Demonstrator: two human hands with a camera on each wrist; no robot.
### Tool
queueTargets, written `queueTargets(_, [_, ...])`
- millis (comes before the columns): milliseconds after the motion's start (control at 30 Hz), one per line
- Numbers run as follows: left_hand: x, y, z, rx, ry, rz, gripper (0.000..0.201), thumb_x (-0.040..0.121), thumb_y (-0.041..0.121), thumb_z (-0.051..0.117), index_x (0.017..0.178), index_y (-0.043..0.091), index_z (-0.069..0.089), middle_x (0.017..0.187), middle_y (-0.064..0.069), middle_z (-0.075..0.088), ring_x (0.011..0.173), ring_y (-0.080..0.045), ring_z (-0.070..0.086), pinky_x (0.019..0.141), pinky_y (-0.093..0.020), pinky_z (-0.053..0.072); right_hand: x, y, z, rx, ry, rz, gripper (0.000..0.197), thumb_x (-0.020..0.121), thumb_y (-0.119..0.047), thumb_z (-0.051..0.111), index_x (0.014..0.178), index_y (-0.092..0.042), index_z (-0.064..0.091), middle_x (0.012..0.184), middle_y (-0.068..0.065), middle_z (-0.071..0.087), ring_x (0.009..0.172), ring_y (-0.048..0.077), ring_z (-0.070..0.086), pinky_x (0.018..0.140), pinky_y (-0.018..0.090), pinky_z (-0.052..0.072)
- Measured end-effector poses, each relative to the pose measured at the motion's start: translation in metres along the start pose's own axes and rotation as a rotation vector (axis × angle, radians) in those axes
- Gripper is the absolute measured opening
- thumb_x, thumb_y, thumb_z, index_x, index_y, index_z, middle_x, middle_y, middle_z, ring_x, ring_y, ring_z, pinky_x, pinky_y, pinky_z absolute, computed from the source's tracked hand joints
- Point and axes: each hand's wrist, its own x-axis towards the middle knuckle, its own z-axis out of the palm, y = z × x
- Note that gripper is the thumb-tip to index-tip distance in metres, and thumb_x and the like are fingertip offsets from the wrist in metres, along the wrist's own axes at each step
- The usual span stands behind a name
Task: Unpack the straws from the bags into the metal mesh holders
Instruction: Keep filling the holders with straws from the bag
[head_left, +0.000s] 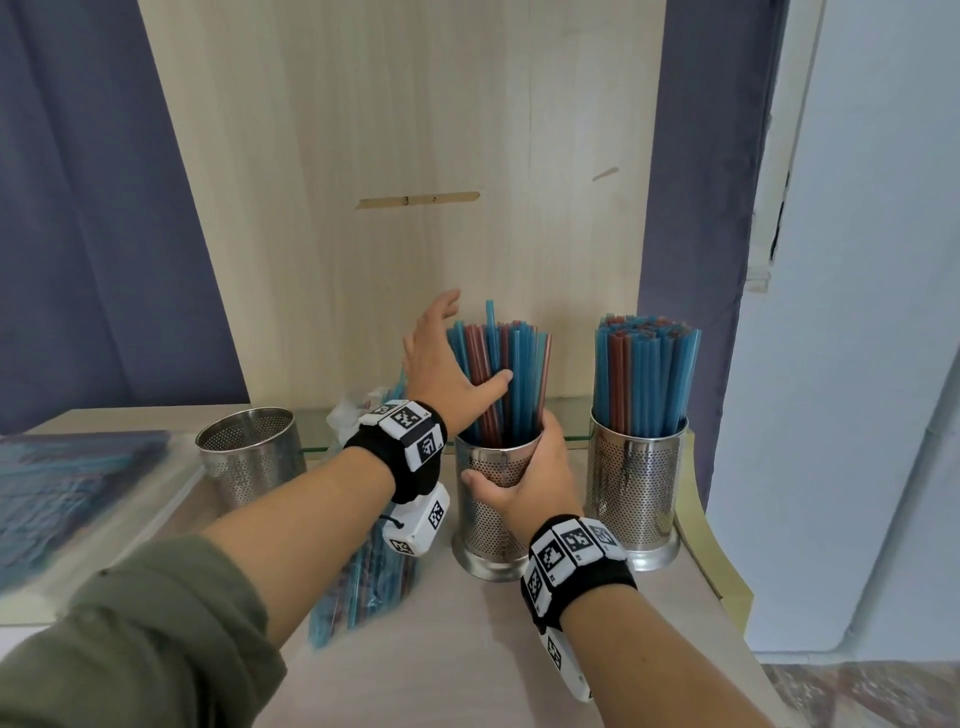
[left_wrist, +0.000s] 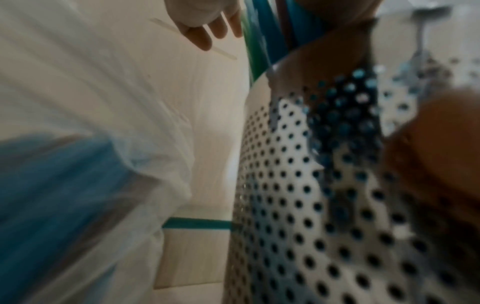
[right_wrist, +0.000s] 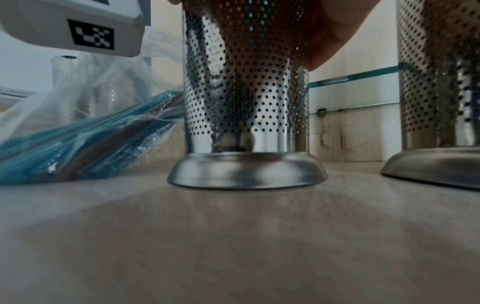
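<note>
Three perforated metal holders stand in a row on the table. The middle holder (head_left: 485, 519) (right_wrist: 246, 115) (left_wrist: 285, 185) holds a loose bundle of blue and red straws (head_left: 511, 384). My right hand (head_left: 524, 473) grips this holder just below its rim, palm (right_wrist: 332, 30) against the mesh. My left hand (head_left: 441, 364) is spread flat against the left side of the bundle, with the thumb across its front and the fingers (left_wrist: 202, 35) straight. An opened plastic bag of straws (head_left: 363, 587) (right_wrist: 91, 144) lies under my left forearm.
The right holder (head_left: 636, 493) (right_wrist: 436, 82) is packed with straws. The left holder (head_left: 249, 457) looks empty. Another bag of blue straws (head_left: 62, 493) lies flat at far left. A wooden panel (head_left: 415, 156) rises just behind the holders. The table (head_left: 467, 649) ends right of the right holder.
</note>
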Motion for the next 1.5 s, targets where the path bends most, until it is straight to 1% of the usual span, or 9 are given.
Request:
queueTargets(367, [0.018,-0.007,-0.019,0.239,-0.197,0.201,0.057,0.072,0.058,0.066,0.126,0.045,0.056,0.149,0.007,0.036,0.135,-0.023,0.026,0.11,-0.05,0.023,0.0,0.001,0.001,0.023,0.003,-0.011,0.111,0.06,-0.04,0.091,0.149,-0.023,0.026,0.141,-0.006,0.043,0.13,0.008,0.042,0.111,0.029,0.038])
queueTargets(533, [0.011,-0.018,-0.052,0.047,-0.08,0.106,0.067,0.08,0.063,0.053,0.139,0.033,0.044,0.141,0.006,0.042,0.132,-0.016,0.033,0.109,-0.04,0.026,0.002,0.003,0.0,0.037,-0.019,-0.006,0.113,0.061,-0.039,0.091,0.15,-0.023,0.023,0.142,-0.008,0.041,0.128,0.004,0.039,0.109,0.023,0.034])
queueTargets(633, [0.006,-0.039,-0.071,0.023,0.024,-0.149,0.051,0.09,0.049,0.058,0.132,0.022,0.049,0.128,0.006,0.048,0.124,-0.018,0.044,0.106,-0.042,0.037,0.003,0.004,0.0,0.035,-0.022,-0.009,0.114,0.06,-0.039,0.092,0.15,-0.022,0.024,0.142,-0.006,0.043,0.131,0.01,0.043,0.112,0.03,0.038])
queueTargets(767, [-0.013,-0.067,-0.086,0.291,-0.379,-0.395,0.053,0.089,0.048,0.062,0.128,0.014,0.052,0.125,-0.002,0.057,0.112,-0.019,0.055,0.097,-0.035,0.044,0.003,0.005,0.003,0.04,-0.012,-0.016,0.113,0.058,-0.041,0.091,0.148,-0.024,0.026,0.14,-0.006,0.046,0.13,0.012,0.046,0.112,0.036,0.042])
queueTargets(900, [-0.042,-0.073,-0.083,0.449,-0.359,-0.238,0.034,0.096,0.046,0.051,0.099,0.014,0.063,0.094,0.002,0.061,0.089,-0.017,0.057,0.076,-0.027,0.04,0.004,0.006,0.005,0.03,-0.007,-0.016,0.112,0.056,-0.043,0.091,0.147,-0.025,0.026,0.139,-0.006,0.047,0.13,0.012,0.047,0.112,0.038,0.042])
queueTargets(1000, [-0.047,-0.076,-0.081,0.419,-0.186,-0.331,0.034,0.099,0.042,0.047,0.08,0.015,0.057,0.079,-0.003,0.061,0.08,-0.026,0.059,0.071,-0.03,0.04,0.004,0.007,0.006,0.031,-0.007,-0.009,0.113,0.051,-0.053,0.087,0.144,-0.027,0.028,0.138,-0.007,0.049,0.129,0.012,0.049,0.11,0.04,0.044])
queueTargets(1067, [-0.046,-0.084,-0.078,0.501,-0.259,-0.42,0.031,0.095,0.04,0.055,0.074,0.018,0.054,0.079,-0.005,0.064,0.079,-0.026,0.059,0.071,-0.028,0.041,0.005,0.008,0.007,0.034,-0.009,0.0,0.116,0.048,-0.059,0.085,0.145,-0.028,0.027,0.138,-0.007,0.049,0.129,0.012,0.049,0.109,0.041,0.045])
queueTargets(1333, [-0.045,-0.1,-0.056,0.723,-0.407,-0.535,0.071,0.066,0.081,0.061,0.071,0.01,0.057,0.068,-0.005,0.059,0.055,-0.017,0.055,0.048,-0.029,0.046,0.004,0.008,0.005,0.018,-0.012,-0.02,0.115,0.054,-0.05,0.089,0.147,-0.025,0.025,0.14,-0.006,0.047,0.131,0.012,0.047,0.112,0.039,0.043])
queueTargets(1500, [-0.044,-0.107,-0.047,0.399,-0.249,-0.593,0.091,0.046,0.085,0.069,0.106,0.016,0.069,0.095,0.0,0.071,0.083,-0.019,0.069,0.076,-0.033,0.059,0.005,0.009,0.006,0.019,-0.008,-0.043,0.111,0.054,-0.05,0.089,0.144,-0.025,0.028,0.138,-0.007,0.049,0.129,0.012,0.048,0.11,0.039,0.045])
